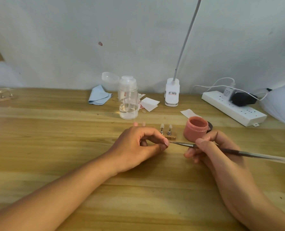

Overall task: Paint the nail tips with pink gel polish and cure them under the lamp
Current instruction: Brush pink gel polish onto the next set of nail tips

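Observation:
My left hand (138,144) rests on the wooden table (71,147) and pinches a small pink nail tip (166,141) between thumb and forefinger. My right hand (205,147) grips a thin brush (183,144), whose bristle end touches that tip. The open jar of pink gel (195,130) stands just behind my right hand. A small wooden stand (170,138) between the hands carries two clear unpainted tips (166,126). Two pink tips (139,123) show just behind my left hand's knuckles; what holds them is hidden.
A clear pump bottle (128,99), a blue cloth (99,97) and white wipes (149,103) lie at the back. A white clip lamp (171,94), a power strip (233,107) and a white curing lamp (283,102) sit back right. Another tip stand (2,96) is far left.

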A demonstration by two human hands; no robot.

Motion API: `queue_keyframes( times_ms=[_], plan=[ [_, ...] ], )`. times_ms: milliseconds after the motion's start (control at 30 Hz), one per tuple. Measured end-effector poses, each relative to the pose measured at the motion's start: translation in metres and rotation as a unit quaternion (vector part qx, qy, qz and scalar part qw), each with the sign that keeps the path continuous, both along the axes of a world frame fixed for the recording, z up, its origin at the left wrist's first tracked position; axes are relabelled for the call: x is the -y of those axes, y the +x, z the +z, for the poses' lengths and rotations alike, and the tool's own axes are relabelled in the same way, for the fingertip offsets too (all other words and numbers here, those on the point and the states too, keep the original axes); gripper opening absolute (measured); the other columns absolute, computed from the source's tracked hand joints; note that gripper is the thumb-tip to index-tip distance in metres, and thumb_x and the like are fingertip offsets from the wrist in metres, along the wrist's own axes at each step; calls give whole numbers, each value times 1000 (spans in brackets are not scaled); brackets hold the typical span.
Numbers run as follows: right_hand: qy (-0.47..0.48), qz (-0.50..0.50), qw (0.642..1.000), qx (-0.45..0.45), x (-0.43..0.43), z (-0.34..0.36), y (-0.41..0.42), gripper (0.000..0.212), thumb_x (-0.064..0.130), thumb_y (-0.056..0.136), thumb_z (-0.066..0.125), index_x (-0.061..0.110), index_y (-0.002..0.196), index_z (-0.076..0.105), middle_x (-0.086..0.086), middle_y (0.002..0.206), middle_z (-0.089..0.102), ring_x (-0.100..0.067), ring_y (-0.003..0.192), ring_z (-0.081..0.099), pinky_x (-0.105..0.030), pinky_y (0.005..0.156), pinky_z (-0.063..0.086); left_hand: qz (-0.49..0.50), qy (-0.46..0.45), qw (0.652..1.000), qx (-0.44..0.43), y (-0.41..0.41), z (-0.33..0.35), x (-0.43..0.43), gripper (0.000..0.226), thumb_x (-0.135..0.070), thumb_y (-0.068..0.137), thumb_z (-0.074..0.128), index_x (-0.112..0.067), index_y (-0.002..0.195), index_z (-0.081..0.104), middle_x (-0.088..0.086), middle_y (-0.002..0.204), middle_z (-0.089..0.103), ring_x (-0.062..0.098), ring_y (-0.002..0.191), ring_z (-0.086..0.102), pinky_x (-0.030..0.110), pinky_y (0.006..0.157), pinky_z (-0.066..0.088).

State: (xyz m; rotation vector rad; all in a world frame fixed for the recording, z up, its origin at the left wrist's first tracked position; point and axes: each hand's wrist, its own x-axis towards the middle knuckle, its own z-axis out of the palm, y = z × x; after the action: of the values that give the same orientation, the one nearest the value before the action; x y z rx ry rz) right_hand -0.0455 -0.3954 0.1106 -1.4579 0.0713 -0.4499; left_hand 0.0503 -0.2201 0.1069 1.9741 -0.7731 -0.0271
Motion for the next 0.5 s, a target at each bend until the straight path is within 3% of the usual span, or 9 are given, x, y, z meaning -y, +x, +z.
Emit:
queue_keyframes(
  times_ms=[233,500],
  plan=[
    [-33,3,999,-3,-1,-2,0,17,2,91,56,2,76,49,-15,63,68,-15,59,58,-17,57,49,2,5,1000,6,1,0,0,10,-19,85,74,-29,84,74,-25,85,72,1,46,39,-5,100,-4],
    [-35,5,999,5,0,-3,0,16,0,92,54,0,78,47,-14,61,67,-15,59,56,-17,57,47,2,8,1000,-8,0,0,0,10,-20,86,74,-29,84,73,-26,85,72,1,45,39,16,115,-5]
  ],
)
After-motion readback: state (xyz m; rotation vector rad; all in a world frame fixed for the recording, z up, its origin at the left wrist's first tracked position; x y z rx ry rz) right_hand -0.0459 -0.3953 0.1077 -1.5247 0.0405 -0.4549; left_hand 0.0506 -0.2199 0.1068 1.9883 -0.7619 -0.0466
